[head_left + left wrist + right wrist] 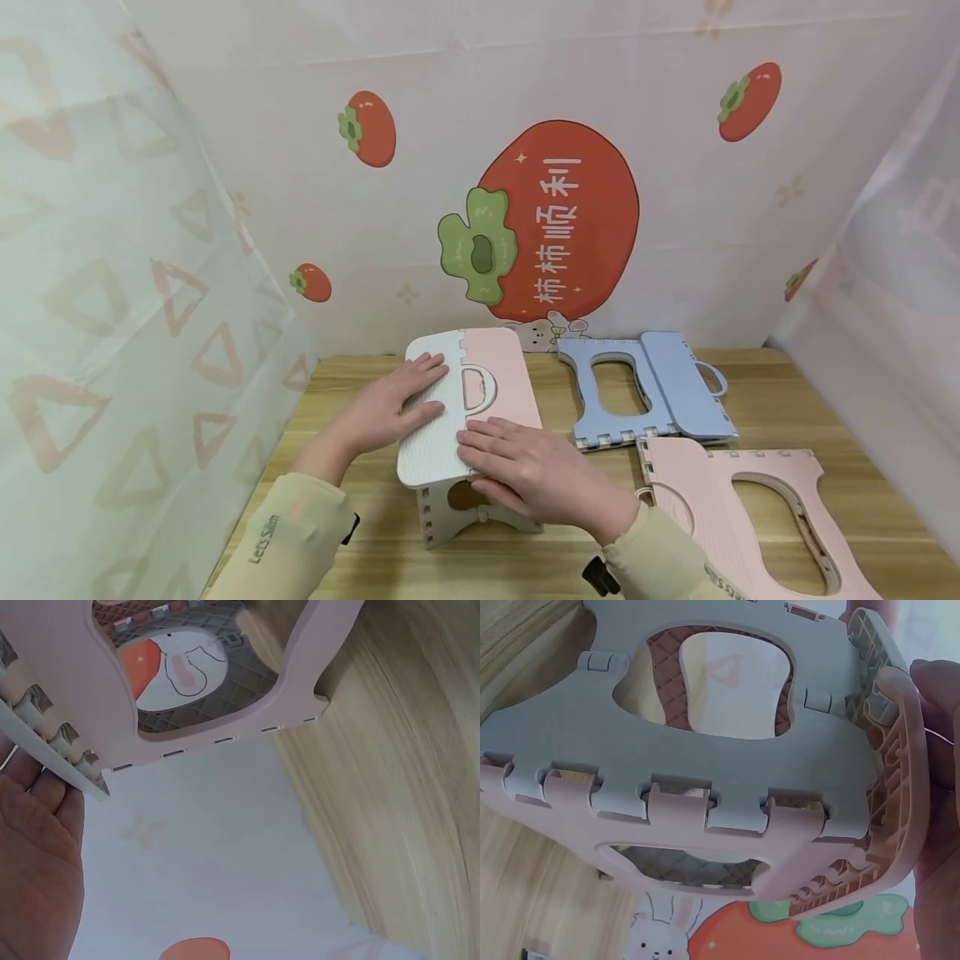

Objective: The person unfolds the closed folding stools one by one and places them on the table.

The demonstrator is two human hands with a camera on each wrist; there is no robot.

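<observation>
An unfolded folding step stool [506, 367], half white and half pink on top, stands on the wooden table in the head view. A white loop handle [486, 392] is at the middle of its top. My left hand [390, 404] rests on the white half with fingers extended. Across the near part of the top lies my right hand [532, 467], its fingers straight. In the left wrist view, the left hand [41, 847] is beside the stool's pink leg panel [112, 697]. The right wrist view shows hinged leg panels [727, 757] spread below the top, with the right hand [937, 810] against it.
To the right, a blue folding stool [678, 383] lies folded flat on the table [360, 492]. Nearer, a pink folding stool [705, 492] also lies folded, next to the right forearm. A printed cloth backdrop [420, 225] hangs behind and along both sides.
</observation>
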